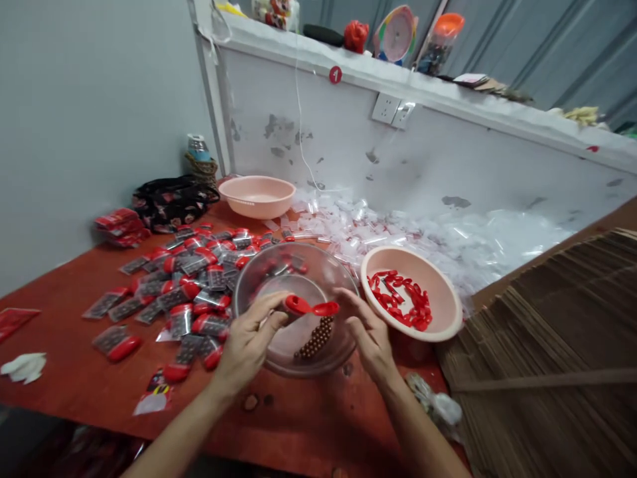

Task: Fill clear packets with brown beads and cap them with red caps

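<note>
My left hand [253, 338] grips a small clear container with a red flip top [298, 304], its red lid [326, 309] swung out to the right. It is held above a clear plastic bowl [251, 275]. Dark bronze-coloured beads [316, 340] lie together low in the bowl. My right hand [371, 335] is at the bowl's right side, thumb and fingers apart, close to the lid with nothing visible between them. Many red-capped containers filled with dark beads [182, 318] are heaped on the table left of the bowl.
A pink basin [450, 312] of red caps stands at right, another pink basin [259, 206] behind. Clear plastic pieces [418, 232] pile along the wall. Stacked brown cardboard [547, 365] borders the right side. A black patterned bag [172, 202] sits at back left.
</note>
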The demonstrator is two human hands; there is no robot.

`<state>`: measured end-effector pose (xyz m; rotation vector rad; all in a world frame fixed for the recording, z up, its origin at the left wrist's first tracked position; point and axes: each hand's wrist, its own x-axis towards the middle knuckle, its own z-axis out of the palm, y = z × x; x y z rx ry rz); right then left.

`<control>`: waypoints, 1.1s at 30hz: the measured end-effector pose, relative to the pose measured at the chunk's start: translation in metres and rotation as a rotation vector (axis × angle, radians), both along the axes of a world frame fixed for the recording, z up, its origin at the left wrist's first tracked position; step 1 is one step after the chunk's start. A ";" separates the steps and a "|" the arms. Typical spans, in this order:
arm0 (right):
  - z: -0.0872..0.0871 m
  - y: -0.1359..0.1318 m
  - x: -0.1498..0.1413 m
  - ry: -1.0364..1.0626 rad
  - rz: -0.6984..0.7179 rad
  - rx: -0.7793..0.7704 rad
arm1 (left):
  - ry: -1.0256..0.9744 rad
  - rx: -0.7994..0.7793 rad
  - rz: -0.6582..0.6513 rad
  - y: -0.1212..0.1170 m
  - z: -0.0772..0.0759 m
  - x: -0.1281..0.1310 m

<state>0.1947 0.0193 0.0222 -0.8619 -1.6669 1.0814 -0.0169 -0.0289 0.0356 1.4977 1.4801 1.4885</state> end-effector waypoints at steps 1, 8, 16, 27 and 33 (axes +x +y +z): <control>0.006 -0.003 -0.008 0.051 0.153 -0.155 | 0.023 0.027 -0.046 -0.001 -0.001 0.006; 0.015 -0.001 -0.037 0.366 0.637 -0.748 | 0.172 0.168 -0.255 -0.007 -0.015 0.016; 0.008 -0.011 -0.056 0.476 0.556 -0.798 | 0.207 0.208 -0.138 -0.013 -0.021 0.023; -0.001 -0.012 -0.052 0.446 0.551 -0.887 | -0.009 -0.092 -0.065 -0.002 -0.021 0.024; -0.018 -0.003 0.010 0.523 -0.182 -0.348 | -0.041 -0.145 0.197 0.005 -0.005 -0.010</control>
